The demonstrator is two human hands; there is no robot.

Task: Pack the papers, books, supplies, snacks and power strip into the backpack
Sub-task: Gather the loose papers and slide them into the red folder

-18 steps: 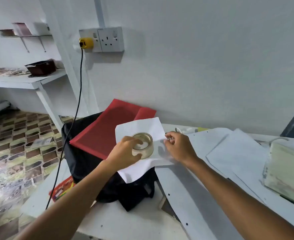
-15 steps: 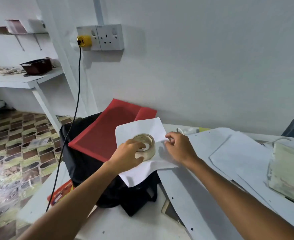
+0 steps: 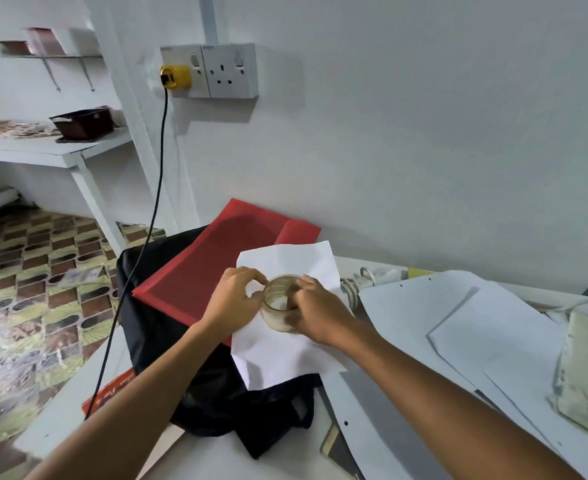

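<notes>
Over backpack (image 3: 181,341), hands gripping tape roll (image 3: 280,308)

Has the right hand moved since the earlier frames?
Yes. The right hand went left across the white sheet onto the tape roll.

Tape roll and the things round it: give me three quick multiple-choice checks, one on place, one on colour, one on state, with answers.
1. Where is the tape roll?
A. on the floor
B. over the white sheet on the backpack
C. on the wall shelf

2. What colour is the folder under the sheet?
A. red
B. green
C. blue

3. How is the roll held?
A. lying untouched
B. by one hand only
C. by both hands

Answers: 1 B, the roll sits above the white sheet. 2 A, the folder is plainly red. 3 C, the left hand and the right hand both hold the roll with curled fingers.
</notes>
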